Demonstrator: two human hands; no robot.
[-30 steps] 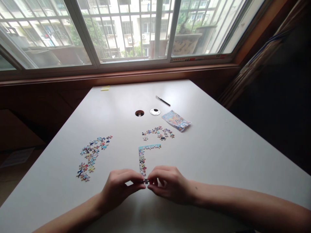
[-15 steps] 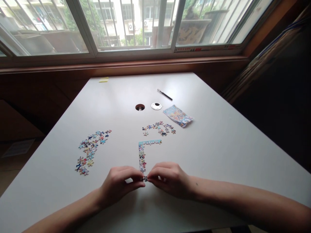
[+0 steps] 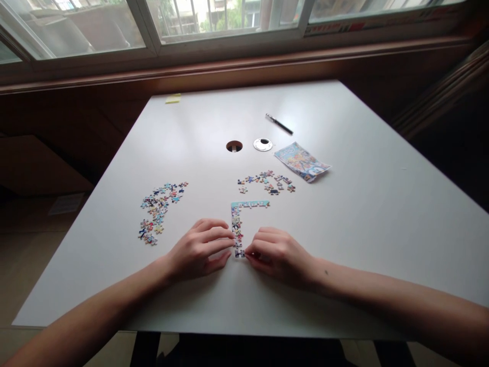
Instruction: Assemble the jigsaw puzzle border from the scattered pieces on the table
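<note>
An L-shaped run of joined puzzle pieces point(image 3: 236, 224) lies on the white table point(image 3: 362, 209), its short arm pointing right and its long arm coming toward me. My left hand point(image 3: 198, 248) rests beside the long arm, fingers stretched out with their tips against its left edge. My right hand point(image 3: 280, 254) is curled, and its fingertips pinch the last piece point(image 3: 240, 253) at the near end of the strip.
Several loose pieces point(image 3: 158, 210) are spread at the left and a smaller scatter point(image 3: 267, 181) lies beyond the strip. A printed bag point(image 3: 302, 162), a pen point(image 3: 279, 124), a cable hole point(image 3: 234, 146), its round cap point(image 3: 263, 144) and a yellow note point(image 3: 173, 98) lie farther back.
Both hands went from pinching a piece together above the table to lying on it at the strip's near end, where the piece now sits. The camera has tilted down.
</note>
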